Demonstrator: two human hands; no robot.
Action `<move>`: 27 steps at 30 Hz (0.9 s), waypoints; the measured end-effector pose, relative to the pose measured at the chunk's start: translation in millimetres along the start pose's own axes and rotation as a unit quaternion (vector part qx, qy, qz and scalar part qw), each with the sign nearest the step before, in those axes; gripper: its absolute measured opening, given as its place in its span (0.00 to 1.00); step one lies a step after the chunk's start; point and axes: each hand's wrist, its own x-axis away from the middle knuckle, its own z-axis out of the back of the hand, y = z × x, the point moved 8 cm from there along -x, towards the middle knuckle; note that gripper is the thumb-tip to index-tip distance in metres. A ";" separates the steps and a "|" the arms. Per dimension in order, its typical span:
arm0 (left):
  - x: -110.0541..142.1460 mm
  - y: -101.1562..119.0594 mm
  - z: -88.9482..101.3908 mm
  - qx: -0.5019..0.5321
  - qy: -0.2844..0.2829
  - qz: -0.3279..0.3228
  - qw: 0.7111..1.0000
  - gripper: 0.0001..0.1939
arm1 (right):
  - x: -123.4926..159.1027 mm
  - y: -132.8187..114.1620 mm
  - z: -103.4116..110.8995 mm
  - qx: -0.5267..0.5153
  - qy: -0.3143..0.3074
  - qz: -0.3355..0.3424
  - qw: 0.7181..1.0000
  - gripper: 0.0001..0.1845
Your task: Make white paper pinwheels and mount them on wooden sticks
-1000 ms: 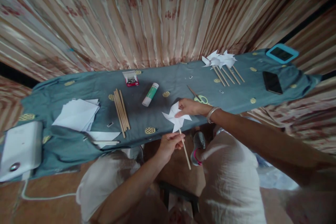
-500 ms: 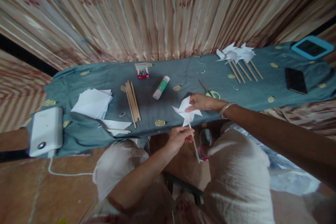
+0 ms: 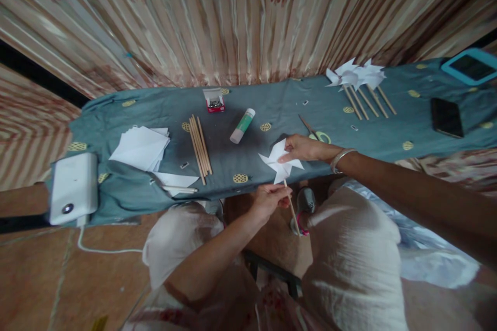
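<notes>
Between my hands is a white paper pinwheel on a thin wooden stick, held over the table's near edge. My left hand is closed round the stick just below the paper blades. At the upper right of the blades, my right hand pinches the pinwheel between thumb and fingers. Its thumb lies near the middle of the paper. Whatever fastens the paper to the stick is hidden. A pair of scissors with pale green handles lies just beyond my right hand.
On the cloth-covered table lie a paper stack, wooden sticks, a glue stick and a red box of small metal pieces. Several pinwheels, a phone and a blue-framed device lie right; a white device lies left.
The whole view has shifted slightly, so the table things appear a little further right. Both hands keep their hold on the pinwheel and its stick, almost unmoved.
</notes>
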 end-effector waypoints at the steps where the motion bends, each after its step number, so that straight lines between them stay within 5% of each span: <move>1: 0.0 0.0 -0.1 0.000 -0.001 0.000 1.000 0.22 | 0.6 -1.2 1.5 0.005 0.006 -0.002 1.000 0.20; 27: 0.1 3.0 -0.9 -0.001 -0.004 -0.013 1.000 0.22 | 4.2 -11.6 2.6 0.076 0.004 -0.021 0.997 0.16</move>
